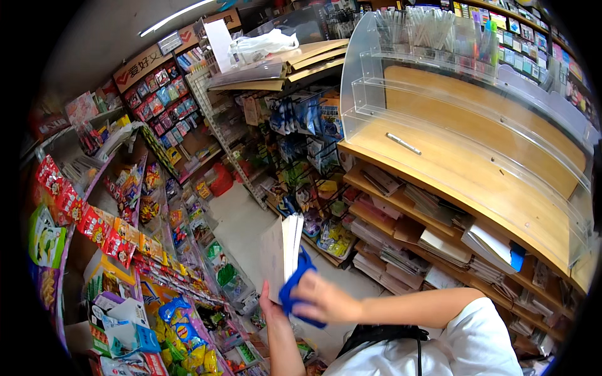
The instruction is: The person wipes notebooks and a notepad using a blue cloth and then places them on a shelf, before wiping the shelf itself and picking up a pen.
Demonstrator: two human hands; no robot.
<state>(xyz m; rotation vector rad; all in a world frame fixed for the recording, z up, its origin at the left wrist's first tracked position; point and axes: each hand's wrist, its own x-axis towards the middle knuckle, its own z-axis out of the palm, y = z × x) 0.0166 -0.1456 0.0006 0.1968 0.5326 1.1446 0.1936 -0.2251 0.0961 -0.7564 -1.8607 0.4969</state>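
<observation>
My left hand (271, 305) grips a book or stack of notebooks (273, 256) from below, near its lower end. It stands roughly upright, pale cover to the left and white page edges to the right. My right hand (324, 297), slightly blurred, holds a blue cloth (292, 287) against the near right side of the book. Part of the cloth hangs below my fingers. To the right, a silver pen or marker (403, 143) lies on a wooden shelf top (451, 174) inside a clear acrylic display rack (353, 89).
Below the shelf top, wooden tiers hold stacked notebooks and papers (444, 246). Snack packets (110, 237) hang along the left shelves, above bags of chips (183, 331). A narrow tiled aisle (240, 221) runs between. Cardboard sheets (315, 56) and a white plastic bag (265, 44) top the rack ahead.
</observation>
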